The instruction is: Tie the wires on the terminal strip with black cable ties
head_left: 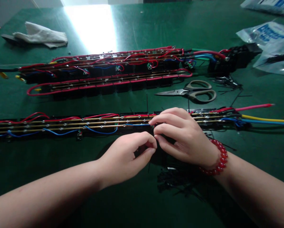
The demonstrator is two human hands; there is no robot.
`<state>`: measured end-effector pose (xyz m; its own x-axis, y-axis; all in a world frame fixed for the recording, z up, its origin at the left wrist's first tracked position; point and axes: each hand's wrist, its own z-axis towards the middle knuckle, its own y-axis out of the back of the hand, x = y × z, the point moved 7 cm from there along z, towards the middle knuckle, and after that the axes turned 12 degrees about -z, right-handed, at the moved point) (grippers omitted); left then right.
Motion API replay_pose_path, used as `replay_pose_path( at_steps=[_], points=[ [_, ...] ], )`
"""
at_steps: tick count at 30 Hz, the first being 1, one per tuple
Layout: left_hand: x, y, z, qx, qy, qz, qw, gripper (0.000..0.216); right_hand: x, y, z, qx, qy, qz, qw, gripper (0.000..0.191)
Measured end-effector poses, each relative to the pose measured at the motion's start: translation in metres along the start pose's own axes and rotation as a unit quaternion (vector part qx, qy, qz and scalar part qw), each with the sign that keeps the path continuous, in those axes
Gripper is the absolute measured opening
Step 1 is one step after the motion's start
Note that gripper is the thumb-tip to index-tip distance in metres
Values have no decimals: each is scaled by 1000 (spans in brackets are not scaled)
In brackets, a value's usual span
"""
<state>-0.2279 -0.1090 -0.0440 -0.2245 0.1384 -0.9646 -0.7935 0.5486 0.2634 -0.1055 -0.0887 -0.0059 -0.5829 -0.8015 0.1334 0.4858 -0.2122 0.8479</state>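
A long black strip (61, 124) with brass-coloured rods, red wires and blue wires lies across the green table. At its near edge my left hand (130, 155) is closed in a pinch, thumb against index finger; whatever it holds is too small or hidden to make out. My right hand (182, 134), with a red bead bracelet (221, 158) on the wrist, reaches over the strip. Its fingers are curled and bunched close to the left fingertips, and what lies between them is hidden. A thin black cable tie (147, 104) sticks up behind the strip, near the right fingertips.
Scissors (186, 91) lie behind the strip. Farther back are wired bar assemblies (113, 65). Black cable ties (177, 180) lie in a dark pile below my right hand, more (227, 83) beside the scissors. A cloth (42, 34) and plastic bags (272, 34) sit at the back.
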Motion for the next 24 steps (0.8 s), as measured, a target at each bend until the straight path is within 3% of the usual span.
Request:
replay_pose_path(
  at_steps=[24],
  points=[
    [-2,-7,1,42,-29,77,996,6,0,0,0,2,2,-4,1000,5]
  ],
)
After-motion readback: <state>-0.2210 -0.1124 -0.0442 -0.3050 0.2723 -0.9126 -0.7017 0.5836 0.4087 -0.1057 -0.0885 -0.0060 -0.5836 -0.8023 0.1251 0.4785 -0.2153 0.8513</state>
